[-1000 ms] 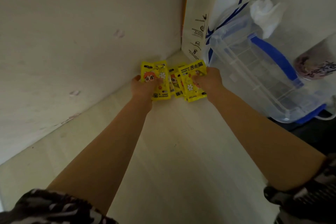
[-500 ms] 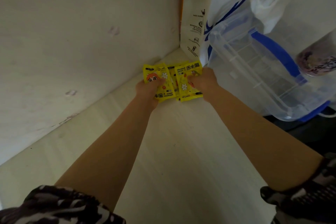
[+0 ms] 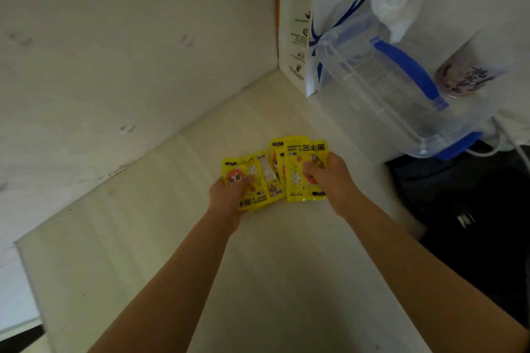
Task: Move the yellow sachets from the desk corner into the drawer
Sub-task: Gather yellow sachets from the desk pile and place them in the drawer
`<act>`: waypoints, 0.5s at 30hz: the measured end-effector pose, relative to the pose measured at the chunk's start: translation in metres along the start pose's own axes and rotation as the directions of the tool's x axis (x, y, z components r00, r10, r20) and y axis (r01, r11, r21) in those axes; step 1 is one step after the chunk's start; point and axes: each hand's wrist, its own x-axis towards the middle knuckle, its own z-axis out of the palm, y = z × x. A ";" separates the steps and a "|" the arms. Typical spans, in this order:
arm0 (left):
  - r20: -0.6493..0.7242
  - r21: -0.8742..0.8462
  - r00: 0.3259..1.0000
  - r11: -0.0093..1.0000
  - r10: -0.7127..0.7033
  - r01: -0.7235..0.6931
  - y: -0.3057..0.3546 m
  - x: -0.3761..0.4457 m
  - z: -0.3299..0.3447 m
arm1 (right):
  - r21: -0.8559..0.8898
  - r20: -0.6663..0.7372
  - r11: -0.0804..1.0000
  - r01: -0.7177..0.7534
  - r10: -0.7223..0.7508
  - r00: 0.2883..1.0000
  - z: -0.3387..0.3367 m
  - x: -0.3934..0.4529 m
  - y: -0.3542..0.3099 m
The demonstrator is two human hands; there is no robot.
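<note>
My left hand [image 3: 229, 195] and right hand [image 3: 332, 180] each pinch a fan of sachets [image 3: 301, 172] above the desk [image 3: 258, 281], clear of the corner. Risk: loosely stacked packets could slip free. No drawer visible.

Both bare forearms reach forward, converging toward the hands. The left hand [image 3: 229, 195] grips yellow sachets [image 3: 259, 180], thumb curled on top. Just to its right, the right hand [image 3: 332, 178] pinches more, thumb over them.
</note>
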 end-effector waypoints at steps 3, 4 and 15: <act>0.032 0.003 0.999 1.000 0.006 -0.006 -0.019 -0.031 -0.015 | 0.022 0.026 1.000 -0.022 0.022 0.999 -0.006 -0.035 0.021; 0.047 0.008 0.999 1.000 0.003 -0.003 -0.025 -0.041 -0.020 | 0.031 0.032 0.999 -0.037 0.036 0.999 -0.008 -0.047 0.028; 0.189 0.106 0.979 0.990 0.072 -0.094 -0.054 -0.156 -0.077 | 0.097 -0.035 0.993 -0.074 0.077 0.996 -0.030 -0.182 0.083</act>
